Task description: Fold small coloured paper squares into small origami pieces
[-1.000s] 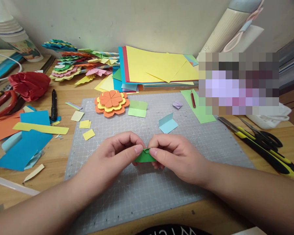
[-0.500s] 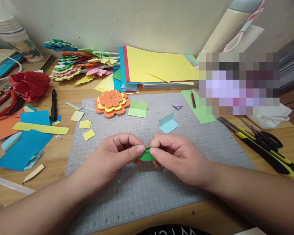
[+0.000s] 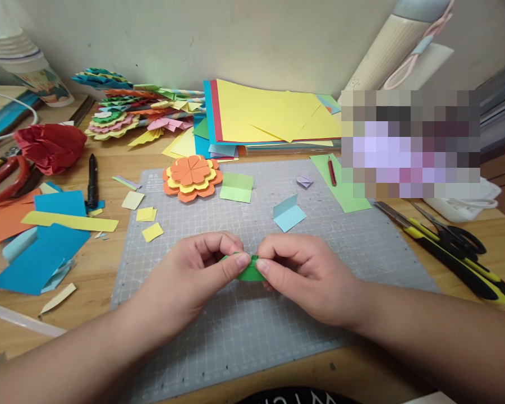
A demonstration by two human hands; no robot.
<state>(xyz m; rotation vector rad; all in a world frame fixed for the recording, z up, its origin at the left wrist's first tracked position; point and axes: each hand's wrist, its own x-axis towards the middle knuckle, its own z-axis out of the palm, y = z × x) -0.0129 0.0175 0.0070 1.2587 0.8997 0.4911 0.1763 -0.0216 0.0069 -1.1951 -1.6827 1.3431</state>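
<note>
The left hand (image 3: 214,261) and right hand (image 3: 305,272) both pinch the small green paper (image 3: 251,274) between thumb and fingers over the cutting mat (image 3: 219,342). Folding seems in hand; the next move likely calls for even thumb pressure.

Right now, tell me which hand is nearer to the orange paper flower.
Left. The left hand is in front of the paper flower, on the person's side; the right hand is farther off, toward the right.
</note>
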